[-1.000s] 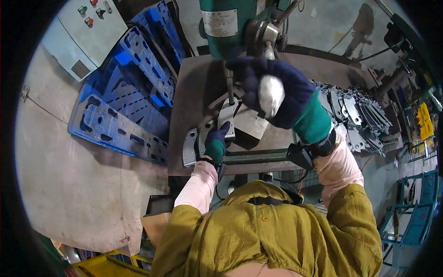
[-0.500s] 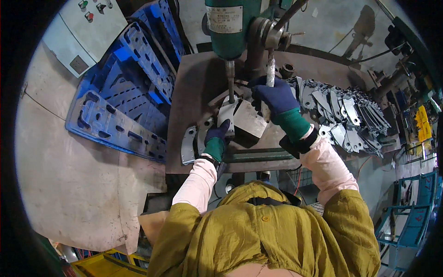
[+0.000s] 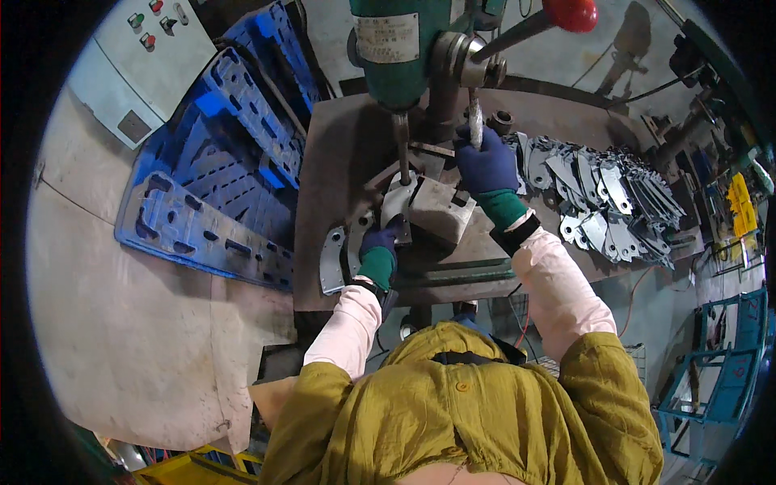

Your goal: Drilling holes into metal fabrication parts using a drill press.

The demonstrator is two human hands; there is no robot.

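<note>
A green drill press (image 3: pixel 392 77) stands at the middle of the bench. Its spindle (image 3: pixel 403 149) reaches down to a flat, pale metal plate (image 3: pixel 396 206), and the tip meets the plate near its far end. My left hand (image 3: pixel 380 241), in a dark blue glove with a green cuff, closes on the plate's near end. A blocky steel fixture (image 3: pixel 441 212) sits just right of the plate. With my right hand (image 3: pixel 488 166), gloved the same way, I grip a whitish, wrapped feed lever (image 3: pixel 475 113). Another lever carries a red ball knob (image 3: pixel 572 13).
Many similar metal plates (image 3: pixel 606 194) are heaped on the bench's right side. Two curved plates (image 3: pixel 332 259) lie left of my left hand. Blue plastic pallets (image 3: pixel 202 218) and a grey control box (image 3: pixel 149 61) stand left; a blue rack (image 3: pixel 719 356) is far right.
The levers have turned, bringing the red knob into view. My right hand has shifted slightly right along with its lever. My left hand keeps its place on the plate.
</note>
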